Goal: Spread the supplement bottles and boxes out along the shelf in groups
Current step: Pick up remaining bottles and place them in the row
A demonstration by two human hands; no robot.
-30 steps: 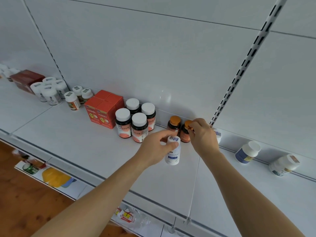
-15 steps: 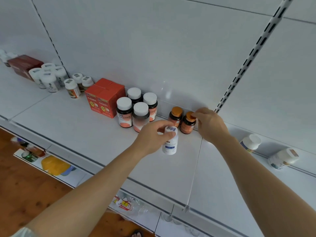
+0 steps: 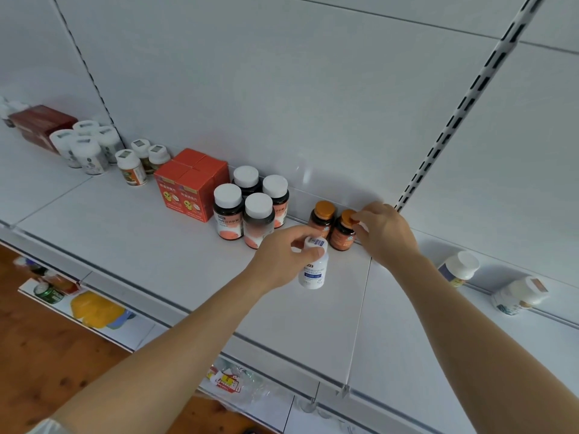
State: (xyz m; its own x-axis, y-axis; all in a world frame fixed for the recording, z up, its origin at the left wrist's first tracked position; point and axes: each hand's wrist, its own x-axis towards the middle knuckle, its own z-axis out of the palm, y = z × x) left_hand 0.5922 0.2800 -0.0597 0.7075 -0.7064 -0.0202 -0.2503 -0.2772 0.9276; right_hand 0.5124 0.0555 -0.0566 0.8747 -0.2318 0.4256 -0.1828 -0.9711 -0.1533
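My left hand (image 3: 282, 256) pinches the white bottle (image 3: 313, 267) by its cap, upright, just in front of the two orange-capped bottles (image 3: 322, 219). My right hand (image 3: 383, 233) sits on the nearer cap, fingers curled, probably gripping it. Open shelf (image 3: 423, 339) lies rightward.

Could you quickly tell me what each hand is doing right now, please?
Left hand: grips the white bottle.
Right hand: fingertips pinch the cap of an orange-capped bottle.
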